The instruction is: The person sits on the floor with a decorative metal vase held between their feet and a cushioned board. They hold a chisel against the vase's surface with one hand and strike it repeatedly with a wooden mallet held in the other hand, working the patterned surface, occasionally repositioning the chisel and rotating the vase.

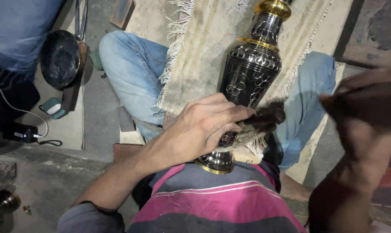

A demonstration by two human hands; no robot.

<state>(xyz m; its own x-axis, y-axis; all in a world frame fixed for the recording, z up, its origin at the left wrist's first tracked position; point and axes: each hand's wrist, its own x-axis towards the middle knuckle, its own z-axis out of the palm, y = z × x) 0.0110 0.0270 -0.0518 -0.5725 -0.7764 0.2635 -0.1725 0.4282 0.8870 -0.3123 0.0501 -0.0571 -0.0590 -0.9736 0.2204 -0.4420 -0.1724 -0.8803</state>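
Note:
A tall black metal vase (250,71) with engraved patterns and gold bands lies across my lap on a fringed beige cloth (204,47). My left hand (204,127) rests on the vase's lower part and grips a dark rod-shaped tool (266,117) pressed against it. My right hand (368,112) is raised at the right, close to the camera and blurred, closed around a dark wooden object (372,103) whose shape I cannot make out. The vase's gold-rimmed base (216,163) sits near my striped shirt.
A round dark metal pan (60,58) and tongs (79,19) lie on the floor at the left. A small teal-and-white case (53,107), a black charger (25,133) with a white cable, and another person's blue-clad leg (18,30) are at the upper left.

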